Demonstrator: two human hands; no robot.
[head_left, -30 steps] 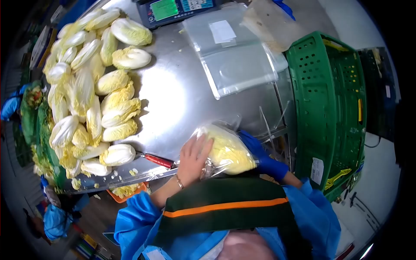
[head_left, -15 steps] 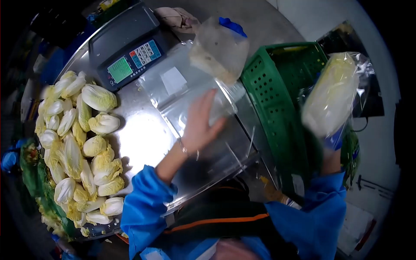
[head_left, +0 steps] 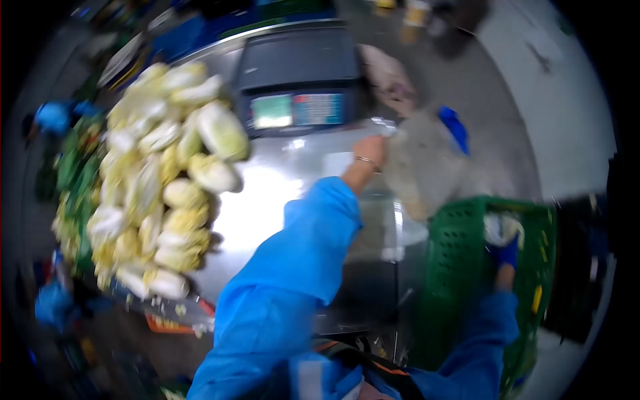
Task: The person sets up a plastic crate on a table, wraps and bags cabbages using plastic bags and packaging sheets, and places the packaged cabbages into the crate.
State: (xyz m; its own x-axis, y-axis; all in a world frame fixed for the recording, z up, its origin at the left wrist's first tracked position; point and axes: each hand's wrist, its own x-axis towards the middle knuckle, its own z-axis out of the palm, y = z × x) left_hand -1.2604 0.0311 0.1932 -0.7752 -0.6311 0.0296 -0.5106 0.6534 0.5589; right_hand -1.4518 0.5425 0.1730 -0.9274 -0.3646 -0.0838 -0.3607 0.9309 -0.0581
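My left hand (head_left: 371, 152), bare with a bracelet at the wrist, reaches across the steel table to the far edge of the clear plastic bags (head_left: 383, 125). Its fingers look pinched on a shiny bag edge, though motion blurs them. Down inside the green crate (head_left: 460, 230), my right hand (head_left: 507, 253) in a blue glove is closed on a bagged napa cabbage (head_left: 497, 230). Most of that cabbage is blurred, with its pale end showing beyond the glove. A white paper (head_left: 338, 162) lies among the bags, partly covered by my left arm.
Napa cabbages (head_left: 160, 193) are heaped on the left of the steel table (head_left: 267, 200). A digital scale (head_left: 297, 80) stands at the back, beside a crumpled cloth (head_left: 389, 79). A cloudy plastic bag (head_left: 427, 157) and something blue (head_left: 455, 130) lie at the right. People in blue are at far left.
My left hand has moved forward to the bags' far edge and closed. My right hand has lowered the bagged cabbage from beside the crate into it. The view has turned.
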